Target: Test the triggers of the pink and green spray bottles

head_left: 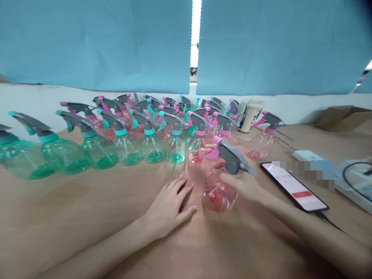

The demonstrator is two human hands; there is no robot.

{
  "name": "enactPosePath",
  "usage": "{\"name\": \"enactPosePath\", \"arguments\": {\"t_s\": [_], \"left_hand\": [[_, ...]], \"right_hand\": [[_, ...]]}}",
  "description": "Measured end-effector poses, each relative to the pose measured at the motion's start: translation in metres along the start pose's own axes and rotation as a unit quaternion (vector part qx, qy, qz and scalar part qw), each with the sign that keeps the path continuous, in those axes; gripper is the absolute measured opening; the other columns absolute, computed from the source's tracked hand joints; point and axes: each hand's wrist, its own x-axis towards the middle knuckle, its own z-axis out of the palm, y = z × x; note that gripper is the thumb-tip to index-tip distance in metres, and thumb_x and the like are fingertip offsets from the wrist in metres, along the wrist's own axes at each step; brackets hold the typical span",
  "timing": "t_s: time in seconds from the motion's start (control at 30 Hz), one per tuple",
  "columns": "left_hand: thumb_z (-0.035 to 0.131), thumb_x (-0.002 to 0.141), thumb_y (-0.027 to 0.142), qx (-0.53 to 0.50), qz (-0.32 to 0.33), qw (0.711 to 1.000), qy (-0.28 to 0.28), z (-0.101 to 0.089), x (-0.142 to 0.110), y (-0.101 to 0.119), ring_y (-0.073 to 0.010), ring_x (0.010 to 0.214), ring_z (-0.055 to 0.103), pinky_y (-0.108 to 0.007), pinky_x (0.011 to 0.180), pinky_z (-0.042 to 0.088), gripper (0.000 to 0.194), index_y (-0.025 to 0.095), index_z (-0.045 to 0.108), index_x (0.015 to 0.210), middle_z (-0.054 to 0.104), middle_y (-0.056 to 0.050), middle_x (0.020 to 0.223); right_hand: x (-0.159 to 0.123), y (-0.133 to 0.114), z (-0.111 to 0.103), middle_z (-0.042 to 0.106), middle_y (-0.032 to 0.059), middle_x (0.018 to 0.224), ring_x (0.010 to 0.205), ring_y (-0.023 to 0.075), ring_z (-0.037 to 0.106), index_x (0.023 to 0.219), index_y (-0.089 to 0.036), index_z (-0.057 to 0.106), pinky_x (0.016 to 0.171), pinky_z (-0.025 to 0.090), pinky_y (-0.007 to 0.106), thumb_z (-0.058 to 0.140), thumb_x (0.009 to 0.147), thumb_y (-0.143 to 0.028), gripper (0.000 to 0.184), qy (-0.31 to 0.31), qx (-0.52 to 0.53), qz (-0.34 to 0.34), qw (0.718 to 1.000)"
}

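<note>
My right hand (pixel 236 182) grips the neck of a pink-tinted plastic spray bottle (pixel 217 192), which leans with its grey and pink trigger head (pixel 232 155) up and its body low on the table. My left hand (pixel 171 203) rests flat on the wooden table (pixel 58 205), fingers spread, holding nothing. Just beyond it stand crowded rows of spray bottles, the green-tinted one (pixel 176 149) nearest. A pink-tinted bottle (pixel 197 149) stands close behind my right hand's fingers. All the bottles have trigger heads fitted.
A black smartphone (pixel 293 188) with a cable lies right of my right hand. Further right are a white box (pixel 308 155), a white device with a dark cable (pixel 354 182), a standing pink bottle (pixel 260 145), a paper cup (pixel 251 115), a cardboard box (pixel 343 118) and blue curtains (pixel 95 42).
</note>
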Motion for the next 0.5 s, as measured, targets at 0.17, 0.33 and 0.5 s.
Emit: {"name": "enactPosePath", "arguments": {"t_s": [0.17, 0.33, 0.5], "left_hand": [[0.048, 0.089, 0.048, -0.007, 0.003, 1.0, 0.008, 0.0004, -0.0006, -0.0002, -0.0294, 0.128, 0.034, -0.048, 0.104, 0.029, 0.051, 0.018, 0.043, 0.131, 0.043, -0.012, 0.137], [0.047, 0.089, 0.048, 0.0, 0.0, 1.0, -0.003, -0.0007, 0.0, 0.0005, -0.0287, 0.128, 0.034, -0.048, 0.104, 0.028, 0.052, 0.017, 0.043, 0.131, 0.042, -0.012, 0.137], [0.048, 0.088, 0.048, -0.003, 0.0, 1.0, 0.003, -0.0009, 0.0007, 0.0009, -0.0289, 0.128, 0.035, -0.048, 0.104, 0.028, 0.052, 0.017, 0.044, 0.13, 0.043, -0.012, 0.137]], "right_hand": [[0.0001, 0.0013, 0.0004, 0.058, -0.0023, 0.061, 0.055, 0.013, 0.053, 0.061, -0.024, 0.053, 0.054, 0.047, 0.028, 0.051, 0.064, -0.019, 0.005, 0.001, -0.005, 0.0, 1.0], [0.0002, 0.0008, 0.0005, 0.058, -0.0024, 0.061, 0.055, 0.0133, 0.054, 0.062, -0.024, 0.053, 0.055, 0.047, 0.029, 0.051, 0.064, -0.019, 0.005, 0.002, 0.0, -0.003, 1.0], [0.0006, -0.0015, -0.0004, 0.058, -0.0023, 0.061, 0.054, 0.013, 0.052, 0.06, -0.024, 0.052, 0.053, 0.046, 0.028, 0.05, 0.063, -0.019, 0.006, 0.0, -0.008, -0.003, 1.0]]}}
